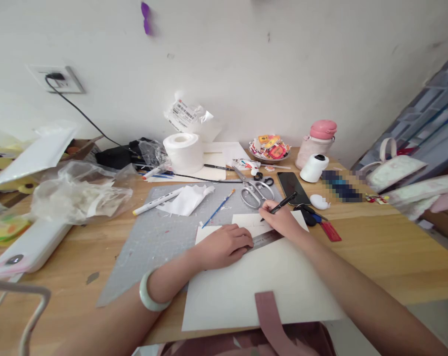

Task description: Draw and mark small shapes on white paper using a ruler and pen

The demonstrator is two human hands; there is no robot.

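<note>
My right hand (pixel 276 218) is closed around a black pen (pixel 283 201), its tip low over a small white paper piece (pixel 244 219). My left hand (pixel 229 244), fingers bent and together, presses the left end of a metal ruler (pixel 267 239). The ruler lies slantwise on a large white sheet (pixel 242 291), which partly covers a grey cutting mat (pixel 135 262). Just beyond my hands are silver scissors (pixel 250 194) and a blue paintbrush (pixel 218 208). A white marker (pixel 157 201) and a crumpled white scrap (pixel 187 199) rest on the mat.
A white roll (pixel 184 153) and a bowl of colourful cutouts (pixel 270 148) stand near the wall. Rightward are a phone (pixel 293 187), a thread spool (pixel 314 168), a pink bottle (pixel 316 143) and keys (pixel 308 215). Plastic bags (pixel 81 193) and a white case (pixel 33 247) lie left.
</note>
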